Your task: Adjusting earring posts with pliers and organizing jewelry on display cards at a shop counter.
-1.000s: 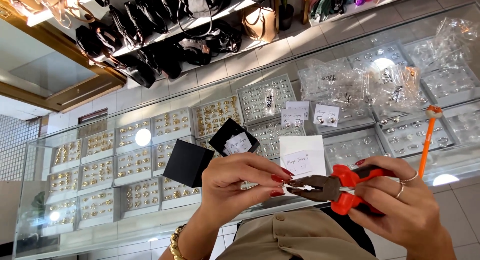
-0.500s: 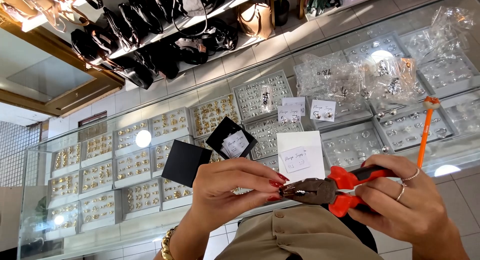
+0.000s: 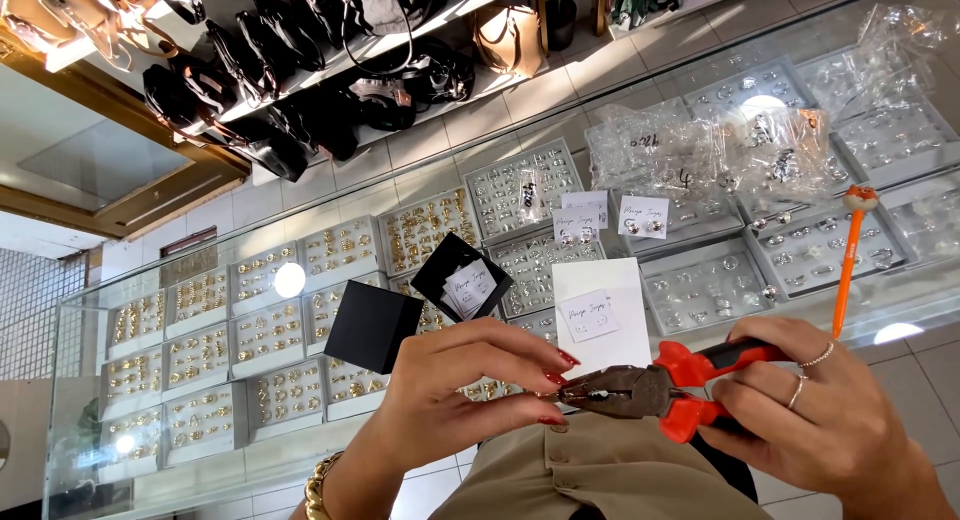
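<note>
Above the glass counter [image 3: 300, 450], the right hand [image 3: 810, 420] wraps its grip around orange-handled pliers [image 3: 660, 390], jaws closed toward a tiny piece, too small to identify, pinched steady by left hand [image 3: 450, 400] fingertips.

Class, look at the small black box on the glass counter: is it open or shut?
Open. The black box base shows a white card inside, and its black lid lies apart beside it on the glass counter.
</note>
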